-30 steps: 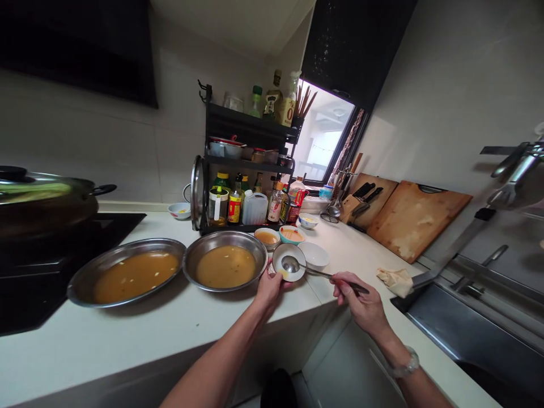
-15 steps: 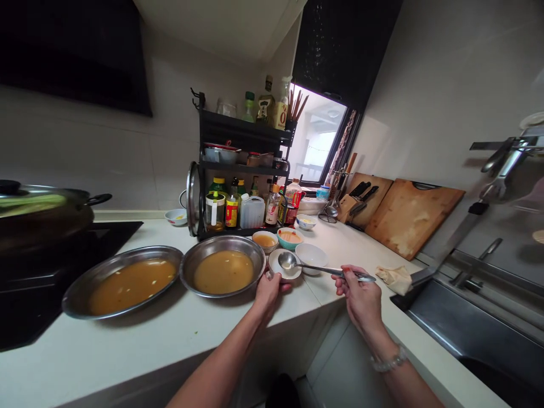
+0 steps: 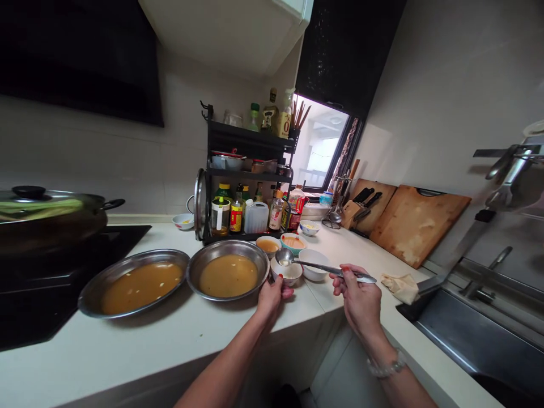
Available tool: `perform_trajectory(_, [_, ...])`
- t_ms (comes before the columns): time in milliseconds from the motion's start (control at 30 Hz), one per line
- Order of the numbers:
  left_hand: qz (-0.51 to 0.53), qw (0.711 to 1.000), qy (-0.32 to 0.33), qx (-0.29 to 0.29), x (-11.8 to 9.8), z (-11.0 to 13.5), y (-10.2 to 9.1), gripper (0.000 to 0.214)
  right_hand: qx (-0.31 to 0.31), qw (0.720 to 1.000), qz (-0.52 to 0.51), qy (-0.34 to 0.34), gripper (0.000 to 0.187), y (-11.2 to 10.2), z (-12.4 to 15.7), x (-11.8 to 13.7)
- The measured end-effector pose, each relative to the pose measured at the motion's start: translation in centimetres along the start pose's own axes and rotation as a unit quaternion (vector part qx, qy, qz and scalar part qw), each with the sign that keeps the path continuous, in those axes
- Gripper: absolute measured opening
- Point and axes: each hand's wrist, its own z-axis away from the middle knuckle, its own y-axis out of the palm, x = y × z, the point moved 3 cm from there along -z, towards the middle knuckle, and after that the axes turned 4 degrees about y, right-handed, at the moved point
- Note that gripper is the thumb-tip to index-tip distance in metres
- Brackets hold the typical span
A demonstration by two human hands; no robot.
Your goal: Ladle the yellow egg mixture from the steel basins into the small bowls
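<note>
My left hand [image 3: 272,293] grips the near rim of a small white bowl [image 3: 289,273] standing on the white counter [image 3: 212,334]. My right hand [image 3: 358,296] pinches the handle of a metal spoon [image 3: 297,260], whose bowl hovers level just above the white bowl's far rim. Left of it sit a round steel dish [image 3: 228,276] and an oval steel dish [image 3: 134,281], both filled with brown liquid. Behind stand a second white bowl [image 3: 315,264], a bowl of brown sauce [image 3: 267,245] and a teal-rimmed bowl [image 3: 293,242].
A black rack [image 3: 246,187] of bottles stands at the back. A lidded wok [image 3: 46,218] sits on the dark hob at left. Cutting boards [image 3: 414,221] and a knife block [image 3: 357,207] lean on the right wall. A crumpled cloth [image 3: 399,283] lies beside the sink [image 3: 476,328].
The small bowl, tilted up toward me a second ago, now sits level. The spoon has lifted out of it and hovers above its rim. My view has shifted slightly.
</note>
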Motion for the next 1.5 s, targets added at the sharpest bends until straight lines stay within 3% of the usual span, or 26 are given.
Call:
perform_trajectory(133, [-0.065,0.998,-0.007,0.018,-0.7,1.9,-1.1,0.068,0.022,1.0,-0.013,0.0,0.037,2.5,0.0,0.1])
perform_trajectory(267, [-0.073,0.99,-0.034,0.118,-2.1,6.5,-3.3,0.058,0.046,0.999,-0.022,0.012,0.038,4.9,-0.1,-0.8])
perform_trajectory(333, [-0.086,0.987,-0.015,0.131,-3.4,8.8,-5.4,0.055,0.073,0.997,-0.006,0.002,0.035,6.0,0.2,-1.3])
perform_trajectory(400, [-0.112,0.99,0.027,0.082,-5.0,10.1,-8.3,0.054,0.118,0.992,0.027,-0.032,0.03,6.9,0.7,-1.5])
perform_trajectory(533, [-0.176,0.974,0.109,-0.093,-8.3,10.2,-15.0,0.057,0.208,0.966,0.084,-0.125,0.025,8.1,1.6,-1.6])
perform_trajectory(600, [-0.2,0.96,0.123,-0.152,-9.4,9.5,-17.5,0.06,0.21,0.961,0.096,-0.153,0.024,8.4,1.0,-1.8])
perform_trajectory(667, [-0.223,0.953,0.128,-0.161,-10.0,8.6,-18.7,0.062,0.185,0.963,0.103,-0.164,0.024,8.6,-0.2,-2.4])
perform_trajectory(800, [-0.232,0.95,0.134,-0.163,-9.8,7.2,-19.3,0.063,0.132,0.97,0.138,-0.151,0.03,9.2,-3.0,-3.9])
perform_trajectory(1033, [-0.232,0.956,0.131,-0.123,-8.9,6.3,-19.5,0.057,0.124,0.969,0.19,-0.093,0.043,9.9,-4.3,-5.8])
perform_trajectory(1267, [-0.207,0.964,0.134,-0.1,-8.5,6.2,-19.9,0.053,0.012,0.994,0.106,0.012,0.036,8.6,-6.5,-8.6])
perform_trajectory(1500, [-0.209,0.964,0.129,-0.099,-8.2,6.1,-20.2,0.054,-0.029,0.997,0.064,0.026,0.027,8.1,-7.5,-8.1])
